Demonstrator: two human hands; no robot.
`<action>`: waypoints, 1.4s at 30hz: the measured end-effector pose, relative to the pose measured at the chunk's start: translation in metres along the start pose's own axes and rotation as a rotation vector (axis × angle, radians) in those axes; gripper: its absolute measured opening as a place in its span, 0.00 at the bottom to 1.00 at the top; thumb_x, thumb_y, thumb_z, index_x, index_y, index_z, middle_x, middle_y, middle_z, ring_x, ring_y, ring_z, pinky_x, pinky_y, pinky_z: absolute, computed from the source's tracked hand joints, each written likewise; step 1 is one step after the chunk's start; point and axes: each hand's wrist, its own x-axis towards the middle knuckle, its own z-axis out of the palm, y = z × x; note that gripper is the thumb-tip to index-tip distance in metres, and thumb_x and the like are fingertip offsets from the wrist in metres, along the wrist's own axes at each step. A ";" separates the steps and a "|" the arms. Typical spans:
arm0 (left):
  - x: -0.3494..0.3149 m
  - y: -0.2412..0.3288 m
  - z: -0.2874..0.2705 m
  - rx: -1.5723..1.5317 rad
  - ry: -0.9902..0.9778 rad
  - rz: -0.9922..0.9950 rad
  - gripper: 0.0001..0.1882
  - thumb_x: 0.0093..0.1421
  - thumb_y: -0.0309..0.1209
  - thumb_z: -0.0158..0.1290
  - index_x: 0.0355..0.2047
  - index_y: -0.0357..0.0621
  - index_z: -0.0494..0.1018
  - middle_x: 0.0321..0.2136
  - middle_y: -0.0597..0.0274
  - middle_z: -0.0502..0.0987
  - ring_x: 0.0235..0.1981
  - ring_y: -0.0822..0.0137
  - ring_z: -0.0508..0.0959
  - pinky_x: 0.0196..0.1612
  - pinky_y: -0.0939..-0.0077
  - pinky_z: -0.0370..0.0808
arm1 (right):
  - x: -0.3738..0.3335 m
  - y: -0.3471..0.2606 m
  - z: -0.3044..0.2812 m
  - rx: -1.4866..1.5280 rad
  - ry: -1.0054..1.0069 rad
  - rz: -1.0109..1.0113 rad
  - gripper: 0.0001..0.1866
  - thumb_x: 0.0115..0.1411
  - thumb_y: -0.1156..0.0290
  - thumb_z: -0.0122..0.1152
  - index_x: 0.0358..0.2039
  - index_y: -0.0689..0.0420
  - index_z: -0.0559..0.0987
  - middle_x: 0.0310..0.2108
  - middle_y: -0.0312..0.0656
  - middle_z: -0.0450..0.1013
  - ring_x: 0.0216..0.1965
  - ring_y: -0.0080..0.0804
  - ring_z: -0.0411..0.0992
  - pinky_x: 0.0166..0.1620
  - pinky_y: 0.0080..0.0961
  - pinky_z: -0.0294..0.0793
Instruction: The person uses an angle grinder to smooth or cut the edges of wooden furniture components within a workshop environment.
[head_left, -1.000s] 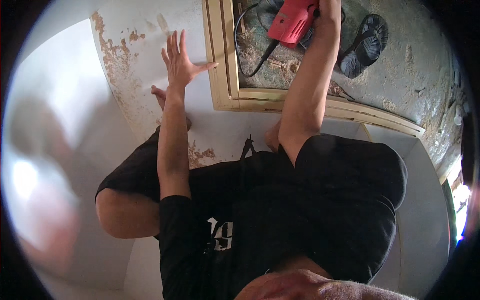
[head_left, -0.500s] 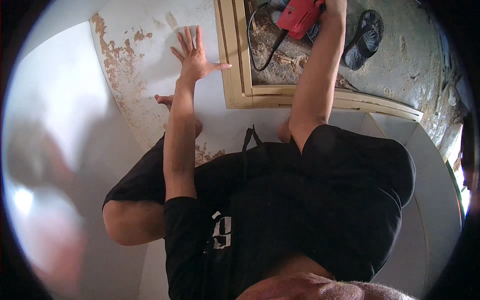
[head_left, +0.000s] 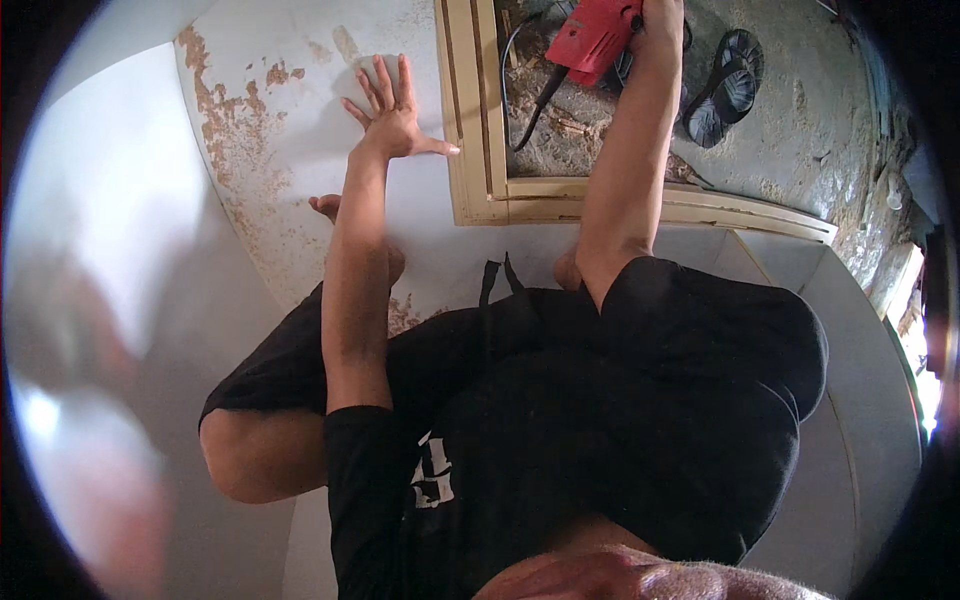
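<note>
My left hand [head_left: 392, 125] lies with its fingers spread on a white board [head_left: 300, 150]. Its thumb reaches out to the edge of a cream-coloured frame [head_left: 470, 120]. At the top edge of the picture my right hand [head_left: 660, 18] is on a red corded power tool [head_left: 595, 38], seemingly gripping it. The picture's edge cuts off most of those fingers and the tool's far end, so its exact kind cannot be told. A black cord [head_left: 545, 105] leaves the tool's near end, inside the frame's corner.
Brown stains mark the white board's left part. A black strappy sandal [head_left: 725, 88] rests on the rough, dusty concrete floor [head_left: 790, 150] beyond the frame. White panels [head_left: 110, 190] rise at the left, and more [head_left: 850, 330] stand at the right. My bent legs and bare feet are close to the frame.
The power tool and my right hand have shifted slightly left, and the cord's loop has changed shape. My left hand stays spread on the board.
</note>
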 end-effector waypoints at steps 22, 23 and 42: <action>0.001 0.006 -0.004 0.001 -0.027 -0.025 0.95 0.17 0.72 0.72 0.71 0.54 0.15 0.68 0.38 0.08 0.66 0.27 0.10 0.56 0.11 0.20 | 0.000 0.001 0.003 0.007 0.005 -0.012 0.17 0.52 0.73 0.68 0.44 0.57 0.79 0.29 0.40 0.76 0.26 0.34 0.75 0.30 0.31 0.74; 0.000 0.006 -0.005 0.001 -0.020 -0.029 0.96 0.17 0.73 0.72 0.71 0.54 0.16 0.68 0.38 0.09 0.67 0.27 0.11 0.56 0.11 0.20 | -0.001 0.001 0.004 0.010 0.004 -0.010 0.17 0.52 0.73 0.68 0.44 0.57 0.79 0.29 0.40 0.76 0.26 0.34 0.75 0.30 0.31 0.74; -0.002 0.027 -0.008 -0.198 0.771 -0.126 0.34 0.61 0.58 0.56 0.57 0.46 0.69 0.59 0.54 0.69 0.63 0.52 0.65 0.63 0.35 0.53 | 0.017 0.016 -0.023 0.064 -0.093 -0.064 0.14 0.54 0.76 0.67 0.42 0.57 0.79 0.28 0.39 0.76 0.25 0.32 0.75 0.29 0.30 0.74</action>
